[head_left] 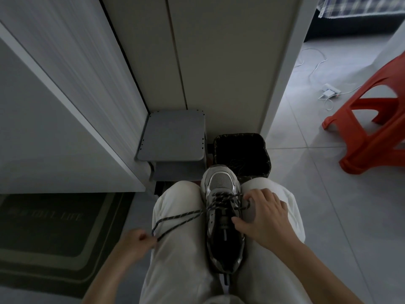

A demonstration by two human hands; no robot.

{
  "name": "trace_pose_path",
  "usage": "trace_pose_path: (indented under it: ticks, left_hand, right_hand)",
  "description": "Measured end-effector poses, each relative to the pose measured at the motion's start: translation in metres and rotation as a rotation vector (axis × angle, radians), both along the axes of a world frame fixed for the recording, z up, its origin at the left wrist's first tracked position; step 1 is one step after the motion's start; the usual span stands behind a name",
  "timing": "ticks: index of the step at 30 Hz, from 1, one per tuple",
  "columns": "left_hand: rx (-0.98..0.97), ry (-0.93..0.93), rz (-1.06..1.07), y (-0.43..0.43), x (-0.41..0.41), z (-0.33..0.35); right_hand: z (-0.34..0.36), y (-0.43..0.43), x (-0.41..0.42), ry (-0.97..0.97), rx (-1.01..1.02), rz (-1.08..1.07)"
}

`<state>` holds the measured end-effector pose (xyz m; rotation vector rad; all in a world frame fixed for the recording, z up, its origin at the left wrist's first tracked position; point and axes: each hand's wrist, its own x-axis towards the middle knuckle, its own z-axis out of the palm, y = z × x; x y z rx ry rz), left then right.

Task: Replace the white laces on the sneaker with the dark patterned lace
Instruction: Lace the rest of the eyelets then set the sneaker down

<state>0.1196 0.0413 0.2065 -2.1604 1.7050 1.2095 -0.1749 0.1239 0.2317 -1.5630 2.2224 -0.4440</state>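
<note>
A grey and white sneaker (221, 185) lies wedged between my knees, toe pointing away from me. The dark patterned lace (182, 216) crosses its upper eyelets, and a doubled length runs out to the left over my left thigh. My left hand (133, 242) pinches the end of that length, pulled taut beside my left knee. My right hand (265, 218) rests on the sneaker's right side, fingers curled over its edge near the eyelets and thumb by the tongue. No white lace is in view.
A small grey step stool (173, 137) and a dark bin (260, 148) stand just past my knees against white cabinet panels. A red plastic stool (372, 132) stands on the tiled floor at right, with a charger and cable (328, 92) behind it. A dark doormat (50, 233) lies at left.
</note>
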Motion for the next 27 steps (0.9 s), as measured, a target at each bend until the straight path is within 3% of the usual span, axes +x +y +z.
trace_pose_path:
  ticks: [2, 5, 7, 9, 11, 14, 20, 27]
  left_hand:
    - [-0.071, -0.134, -0.142, 0.003, -0.014, 0.005]
    - [-0.380, -0.325, -0.300, 0.002, -0.039, 0.026]
    - [-0.627, -0.173, -0.364, 0.002, -0.064, 0.035]
    - [-0.748, 0.060, -0.512, 0.004, -0.095, 0.041]
    - [-0.715, 0.141, -0.636, 0.010, -0.122, 0.038]
    - [-0.691, 0.085, -0.665, 0.014, -0.140, 0.025]
    - [-0.597, 0.229, -0.522, 0.009, -0.140, 0.026]
    - [-0.464, 0.337, -0.350, 0.003, -0.094, 0.041]
  right_hand:
    - [0.001, 0.000, -0.006, -0.096, 0.028, -0.010]
    - [0.003, -0.003, -0.015, -0.152, 0.031, -0.009]
    - [0.004, -0.005, -0.015, -0.156, 0.016, 0.025]
    - [0.006, -0.008, -0.012, -0.235, -0.009, 0.035]
    - [0.009, -0.009, -0.005, -0.270, -0.038, 0.044]
    - [0.007, -0.007, 0.002, -0.264, -0.084, 0.061]
    - [-0.001, -0.007, 0.004, -0.254, 0.102, 0.089]
    - [-0.012, -0.006, 0.001, -0.319, 0.092, 0.028]
